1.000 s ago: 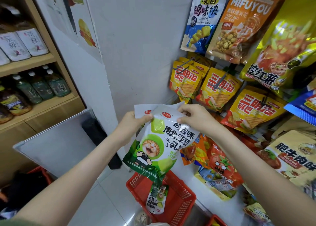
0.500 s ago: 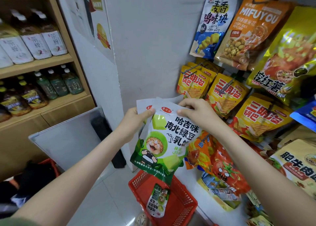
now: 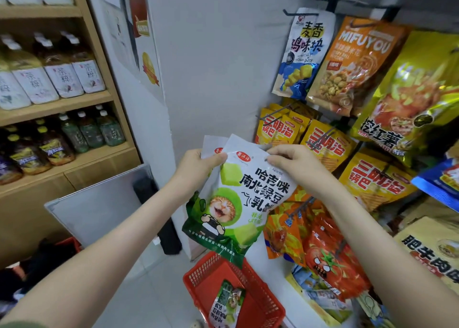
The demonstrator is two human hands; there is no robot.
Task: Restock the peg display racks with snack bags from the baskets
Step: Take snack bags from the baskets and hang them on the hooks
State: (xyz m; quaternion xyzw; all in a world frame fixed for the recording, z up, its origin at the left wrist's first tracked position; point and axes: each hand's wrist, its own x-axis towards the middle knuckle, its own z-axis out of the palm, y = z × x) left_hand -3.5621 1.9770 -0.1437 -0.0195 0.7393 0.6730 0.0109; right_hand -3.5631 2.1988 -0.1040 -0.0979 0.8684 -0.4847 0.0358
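A white and green snack bag with a cat picture (image 3: 238,193) hangs in front of me, with a second like bag (image 3: 211,145) just behind it. My left hand (image 3: 196,166) grips the top left corners of both. My right hand (image 3: 293,165) pinches the front bag's top right edge. The bags are held left of the peg rack, below an empty black peg (image 3: 298,13). A red basket (image 3: 258,300) on the floor beneath holds one more green bag (image 3: 227,305).
The peg rack at right carries yellow bags (image 3: 325,141), an orange MIFUYOU bag (image 3: 355,62), a white and blue bag (image 3: 305,52) and orange tomato bags (image 3: 330,250). A wooden shelf with drink bottles (image 3: 82,131) stands left. A white panel (image 3: 99,206) leans below it.
Both hands have lifted the bags slightly and brought them nearer the yellow bags; my view has tilted up, showing the empty top pegs.
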